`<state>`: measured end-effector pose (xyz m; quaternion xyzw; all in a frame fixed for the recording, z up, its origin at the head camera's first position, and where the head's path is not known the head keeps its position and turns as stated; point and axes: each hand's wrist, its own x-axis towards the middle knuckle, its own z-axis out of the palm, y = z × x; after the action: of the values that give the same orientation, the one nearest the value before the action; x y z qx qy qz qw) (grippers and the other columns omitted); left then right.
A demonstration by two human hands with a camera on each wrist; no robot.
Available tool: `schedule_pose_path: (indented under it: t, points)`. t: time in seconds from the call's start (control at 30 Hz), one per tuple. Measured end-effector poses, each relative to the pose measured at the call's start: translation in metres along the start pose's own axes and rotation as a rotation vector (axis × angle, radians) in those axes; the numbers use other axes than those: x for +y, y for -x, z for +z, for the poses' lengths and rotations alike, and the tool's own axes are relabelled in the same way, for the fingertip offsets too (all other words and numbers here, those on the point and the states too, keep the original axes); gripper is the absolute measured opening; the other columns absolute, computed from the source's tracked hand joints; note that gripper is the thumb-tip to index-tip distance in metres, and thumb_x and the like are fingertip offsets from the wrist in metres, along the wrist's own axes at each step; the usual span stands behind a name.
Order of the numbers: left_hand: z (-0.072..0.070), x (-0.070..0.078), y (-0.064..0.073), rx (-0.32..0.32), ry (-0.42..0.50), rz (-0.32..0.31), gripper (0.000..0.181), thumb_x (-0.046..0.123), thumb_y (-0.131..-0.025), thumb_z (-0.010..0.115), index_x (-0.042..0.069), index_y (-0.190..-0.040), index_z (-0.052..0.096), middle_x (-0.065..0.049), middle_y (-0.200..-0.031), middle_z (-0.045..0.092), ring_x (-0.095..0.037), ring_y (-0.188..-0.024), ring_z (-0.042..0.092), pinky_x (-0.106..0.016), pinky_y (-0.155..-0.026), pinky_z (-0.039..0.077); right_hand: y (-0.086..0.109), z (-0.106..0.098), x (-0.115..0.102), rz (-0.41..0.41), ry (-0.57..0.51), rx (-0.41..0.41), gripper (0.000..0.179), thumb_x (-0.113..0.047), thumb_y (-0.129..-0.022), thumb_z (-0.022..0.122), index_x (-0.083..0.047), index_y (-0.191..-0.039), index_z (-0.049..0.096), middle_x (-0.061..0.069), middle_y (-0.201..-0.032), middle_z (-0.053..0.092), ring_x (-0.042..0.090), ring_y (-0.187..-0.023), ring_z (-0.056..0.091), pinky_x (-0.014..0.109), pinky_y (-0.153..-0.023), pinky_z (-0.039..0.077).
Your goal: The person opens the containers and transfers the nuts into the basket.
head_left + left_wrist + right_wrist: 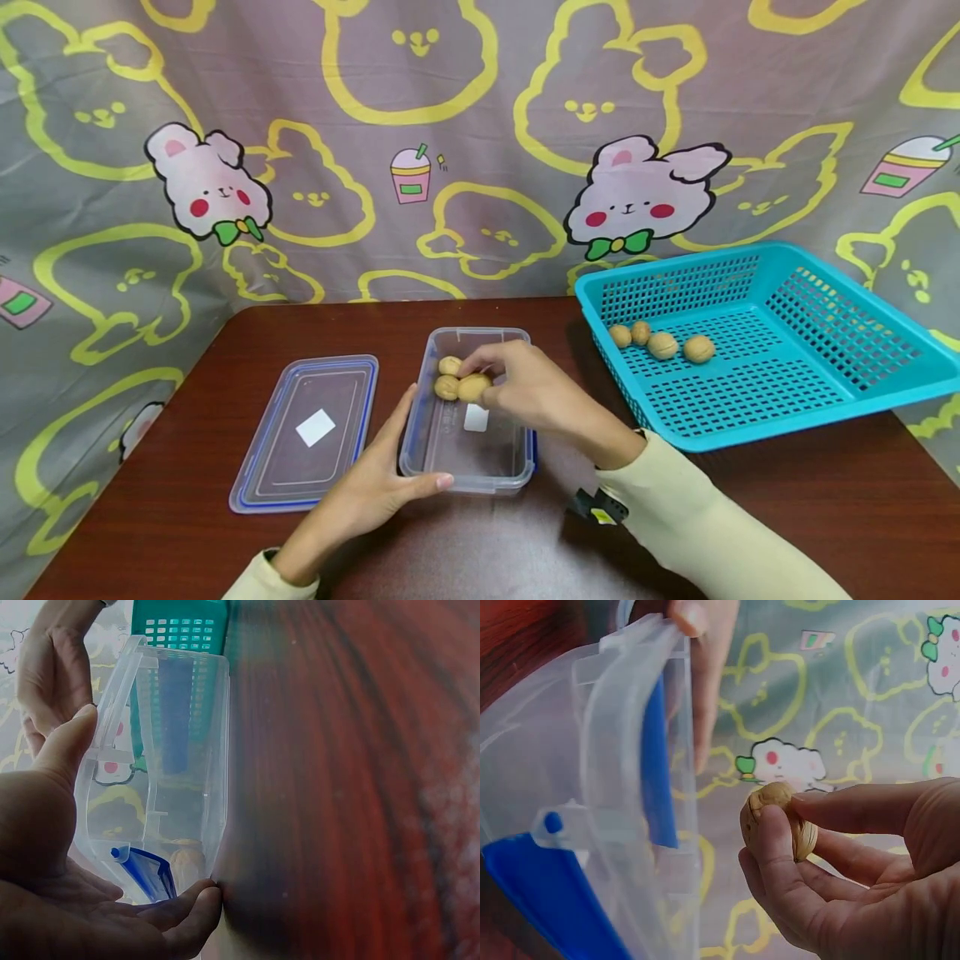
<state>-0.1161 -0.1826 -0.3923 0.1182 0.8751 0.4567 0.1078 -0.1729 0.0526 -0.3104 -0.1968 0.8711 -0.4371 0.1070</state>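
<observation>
My right hand pinches a walnut between thumb and fingers, over the clear plastic container. Two more walnuts lie inside toward its far left side. At the near left corner, my left hand holds the container, thumb along the near rim and fingers against the outer left side. Blue clip flaps hang on the container's sides. In the left wrist view, one walnut shows dimly through the clear wall.
A turquoise perforated basket stands at the right with several walnuts in its left part. Left of the container, a clear lid with a blue seal lies flat on the brown table. A patterned curtain hangs behind.
</observation>
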Motion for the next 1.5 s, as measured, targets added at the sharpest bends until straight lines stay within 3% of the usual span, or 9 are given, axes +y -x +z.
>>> schedule_pose_path:
  t: [0.33,0.57,0.73,0.93,1.03,1.13,1.27,1.5]
  points:
    - [0.0,0.0,0.0,0.004,0.009,-0.001,0.121,0.04,-0.086,0.087,0.017,-0.17,0.004,-0.016,-0.177,0.008,-0.041,-0.161,0.014,-0.068,-0.126,0.015,0.02,-0.028,-0.007,-0.032,0.052,-0.007,0.025,-0.001,-0.091,0.071,-0.012,-0.112,0.079,0.005,-0.113,0.074,0.024,-0.101,0.063,0.035,-0.085,0.058]
    - [0.0,0.001,0.001,0.008,-0.004,-0.018,0.121,0.042,-0.086,0.087,0.021,-0.17,0.004,-0.015,-0.177,0.007,-0.04,-0.161,0.013,-0.068,-0.126,0.015,0.031,-0.053,-0.002,-0.002,-0.071,0.006,0.023,0.0,-0.094,0.07,-0.004,-0.115,0.077,0.012,-0.113,0.075,0.025,-0.097,0.068,0.034,-0.083,0.06]
    - [0.001,0.002,0.002,0.008,-0.004,-0.014,0.12,0.042,-0.086,0.087,0.022,-0.17,0.004,-0.015,-0.177,0.007,-0.04,-0.161,0.012,-0.068,-0.126,0.014,0.038,-0.079,0.005,0.055,-0.081,0.01,0.026,-0.006,-0.095,0.072,-0.005,-0.121,0.075,0.013,-0.113,0.075,0.027,-0.103,0.064,0.033,-0.083,0.06]
    - [0.001,0.002,0.002,0.01,-0.002,-0.007,0.12,0.041,-0.086,0.087,0.021,-0.17,0.003,-0.015,-0.177,0.007,-0.041,-0.161,0.012,-0.068,-0.126,0.014,0.042,-0.116,0.026,0.084,-0.14,-0.026,0.035,-0.012,-0.096,0.074,-0.002,-0.129,0.07,0.011,-0.111,0.075,0.025,-0.101,0.068,0.032,-0.085,0.061]
    - [0.001,0.002,0.002,0.01,0.001,-0.007,0.121,0.041,-0.086,0.087,0.021,-0.17,0.003,-0.015,-0.177,0.007,-0.041,-0.161,0.012,-0.068,-0.126,0.014,0.041,-0.135,0.037,0.114,-0.162,-0.036,0.038,-0.011,-0.097,0.073,0.0,-0.133,0.067,0.008,-0.108,0.076,0.027,-0.1,0.072,0.028,-0.076,0.06]
    - [0.001,0.002,0.002,0.011,0.003,-0.008,0.121,0.04,-0.086,0.087,0.021,-0.17,0.003,-0.015,-0.177,0.007,-0.041,-0.161,0.012,-0.068,-0.126,0.013,0.038,-0.15,0.048,0.142,-0.179,-0.049,0.041,-0.012,-0.099,0.071,0.002,-0.137,0.064,0.008,-0.109,0.076,0.027,-0.101,0.076,0.024,-0.076,0.06]
    - [0.001,0.002,0.002,0.007,0.006,-0.013,0.121,0.04,-0.086,0.087,0.02,-0.17,0.003,-0.015,-0.177,0.006,-0.04,-0.162,0.011,-0.068,-0.127,0.013,0.032,-0.167,0.068,0.161,-0.204,-0.084,0.044,-0.012,-0.101,0.069,0.004,-0.14,0.06,0.008,-0.118,0.072,0.025,-0.103,0.076,0.027,-0.091,0.061]
    - [0.001,0.002,0.001,0.0,0.005,-0.017,0.121,0.04,-0.086,0.086,0.02,-0.17,0.002,-0.015,-0.177,0.005,-0.04,-0.162,0.01,-0.068,-0.127,0.013,0.02,-0.189,0.108,0.191,-0.294,-0.114,0.035,-0.007,-0.101,0.065,0.004,-0.134,0.063,0.002,-0.13,0.063,0.022,-0.116,0.068,0.034,-0.098,0.061]
